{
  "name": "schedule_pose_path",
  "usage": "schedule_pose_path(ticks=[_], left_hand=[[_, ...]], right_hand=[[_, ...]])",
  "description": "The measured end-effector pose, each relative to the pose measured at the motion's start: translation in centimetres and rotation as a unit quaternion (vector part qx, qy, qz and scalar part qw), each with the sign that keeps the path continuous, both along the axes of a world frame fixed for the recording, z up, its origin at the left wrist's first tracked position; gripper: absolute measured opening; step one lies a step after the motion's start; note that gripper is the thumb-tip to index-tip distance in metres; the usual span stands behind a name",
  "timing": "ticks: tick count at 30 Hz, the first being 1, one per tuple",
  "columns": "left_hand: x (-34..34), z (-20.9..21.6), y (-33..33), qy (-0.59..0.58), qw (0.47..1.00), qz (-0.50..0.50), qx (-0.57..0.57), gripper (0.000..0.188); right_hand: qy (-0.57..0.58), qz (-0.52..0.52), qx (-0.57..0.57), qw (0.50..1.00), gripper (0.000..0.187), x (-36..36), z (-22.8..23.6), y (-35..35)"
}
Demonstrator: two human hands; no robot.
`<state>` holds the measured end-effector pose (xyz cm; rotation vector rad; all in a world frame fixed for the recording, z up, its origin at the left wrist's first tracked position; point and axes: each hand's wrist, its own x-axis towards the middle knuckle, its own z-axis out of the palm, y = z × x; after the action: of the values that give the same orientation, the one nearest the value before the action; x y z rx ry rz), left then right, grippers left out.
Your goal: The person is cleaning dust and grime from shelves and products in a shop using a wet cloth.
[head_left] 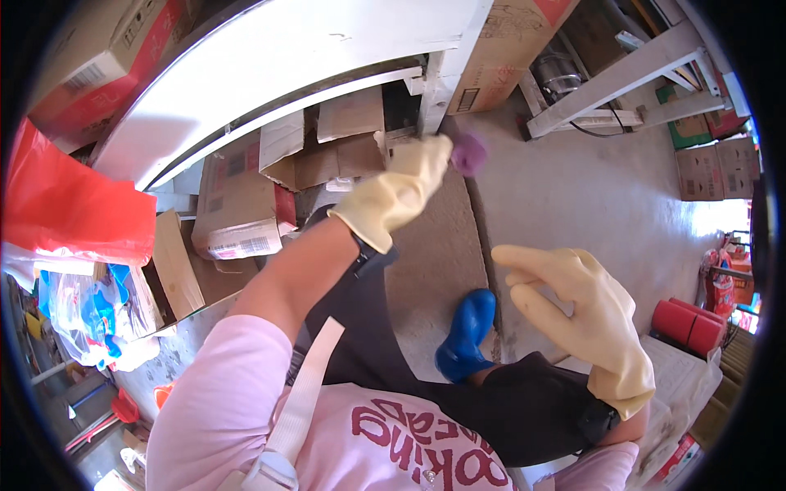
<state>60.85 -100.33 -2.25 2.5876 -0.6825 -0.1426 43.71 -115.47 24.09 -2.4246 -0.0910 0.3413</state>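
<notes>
My left hand [405, 184], in a cream rubber glove, reaches forward beside the foot of a white table leg [439, 90]. Its fingers are closed around something, and a small rounded purple thing [469, 154] sticks out past the fingertips. Motion blurs the purple thing, so its kind does not show. My right hand [585, 307], gloved the same way, hovers over the floor at the right. Its fingers are stretched out and apart, with nothing between them. Below and between the hands stands a blue rubber boot [471, 335] on my foot.
Opened cardboard boxes [237, 200] lie under the white table [303, 53] at the left. A red plastic bag [74, 196] hangs at the far left. A tall carton [499, 57] stands behind the table leg. A white-legged stand [622, 90] and more cartons [716, 168] are at the right.
</notes>
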Motion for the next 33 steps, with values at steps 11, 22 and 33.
schedule_pose_path(ticks=[11, 22, 33], left_hand=[[4.6, 2.3, -2.1, 0.173, 0.893, 0.382, -0.161, 0.042], [6.1, 1.6, 0.2, 0.074, 0.971, 0.051, 0.221, 0.026], [4.9, 5.7, 0.5, -0.165, 0.920, 0.160, -0.319, 0.020]], right_hand=[[-0.001, -0.079, -0.011, 0.997, 0.033, -1.0, 0.2, -0.4], [-0.005, -0.053, 0.005, 0.999, 0.034, -1.1, 0.3, 0.1], [-0.015, -0.036, -0.017, 0.999, 0.034, -0.3, 0.8, 0.6]])
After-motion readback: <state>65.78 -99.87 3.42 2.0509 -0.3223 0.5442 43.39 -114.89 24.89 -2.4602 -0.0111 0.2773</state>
